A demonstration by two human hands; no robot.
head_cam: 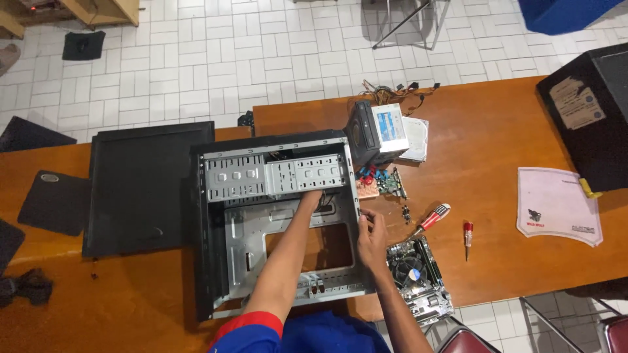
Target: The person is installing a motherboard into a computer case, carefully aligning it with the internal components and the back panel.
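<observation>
An open grey metal computer case (226, 261) with a black frame lies on its side on the wooden table (497, 144). My left hand (313, 199) reaches into it, up to the lower edge of the drive cage (275, 175); its fingertips are hidden there. My right hand (370, 236) rests on the case's right wall, fingers curled over the rim. A bare motherboard with a round fan (418, 278) lies just right of that hand.
A black side panel (144, 186) lies left of the case. Behind it stand a power supply and a drive (381, 131), with a small circuit card (383, 184) below. Two red-handled screwdrivers (433, 216) (468, 233), a white sheet (556, 204) and another black case (589, 111) lie to the right.
</observation>
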